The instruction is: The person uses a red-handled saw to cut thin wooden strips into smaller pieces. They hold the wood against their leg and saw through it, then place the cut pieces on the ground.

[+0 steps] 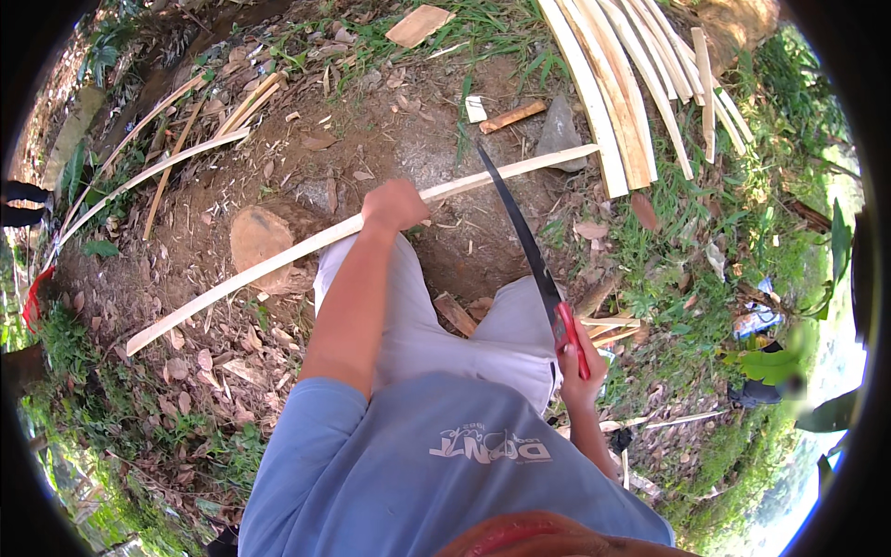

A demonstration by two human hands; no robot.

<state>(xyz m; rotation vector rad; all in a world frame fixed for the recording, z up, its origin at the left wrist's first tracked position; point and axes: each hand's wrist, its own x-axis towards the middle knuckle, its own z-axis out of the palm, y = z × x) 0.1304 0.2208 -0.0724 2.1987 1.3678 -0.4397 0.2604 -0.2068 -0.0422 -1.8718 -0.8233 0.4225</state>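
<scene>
left hand, eleven o'clock: closed around pale wooden strip, spanning nine to two o'clock. right hand, four o'clock: gripping red-handled saw. blue shirt, six o'clock: bears white printed lettering.

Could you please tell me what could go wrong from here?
The black-bladed, red-handled saw, in the right hand, appears close to the light-grey cloth trousers; a slip might injure the wearer. The long, narrow, pale wooden strip, gripped by the left hand alone, might twist or swing.
</scene>
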